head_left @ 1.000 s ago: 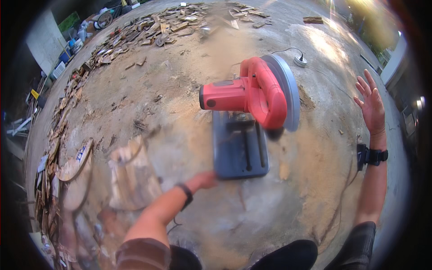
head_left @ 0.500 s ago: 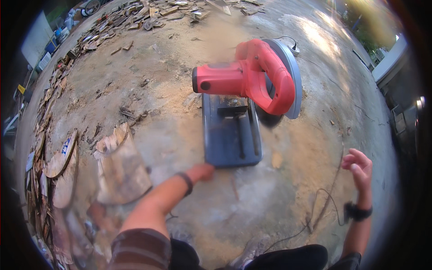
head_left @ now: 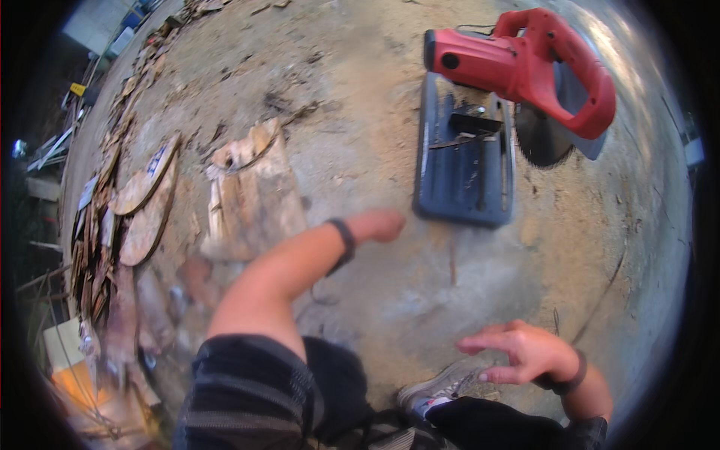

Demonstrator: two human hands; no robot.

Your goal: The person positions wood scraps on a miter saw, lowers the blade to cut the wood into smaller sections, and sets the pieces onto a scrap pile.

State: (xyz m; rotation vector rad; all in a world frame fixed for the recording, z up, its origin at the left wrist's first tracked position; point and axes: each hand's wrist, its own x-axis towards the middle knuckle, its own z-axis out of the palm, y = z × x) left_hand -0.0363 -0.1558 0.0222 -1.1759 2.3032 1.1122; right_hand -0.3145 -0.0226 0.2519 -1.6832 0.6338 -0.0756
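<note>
A red chop saw (head_left: 517,64) stands on the ground at the upper right. Its toothed round blade (head_left: 541,135) shows beside the dark blue-grey base plate (head_left: 465,199), on which a metal fence (head_left: 476,124) stands. Just left of the base's near corner is my left hand (head_left: 379,225), its fingers curled into a loose fist. I see nothing in it, and a small gap seems to lie between it and the base. My right hand (head_left: 525,351) hangs over my shoe, empty, thumb and fingers apart.
Several worn wooden boards (head_left: 255,187) lie to the left, some with rounded ends (head_left: 146,180). A long heap of wood scraps (head_left: 109,225) runs along the left side. Sawdust covers much of the concrete ground (head_left: 360,135). A cable (head_left: 604,296) trails at the right.
The view has swung left, so the saw appears farther up and right. My left hand has come away from the base corner. My right hand has moved down and inward, its fingers stretching out.
</note>
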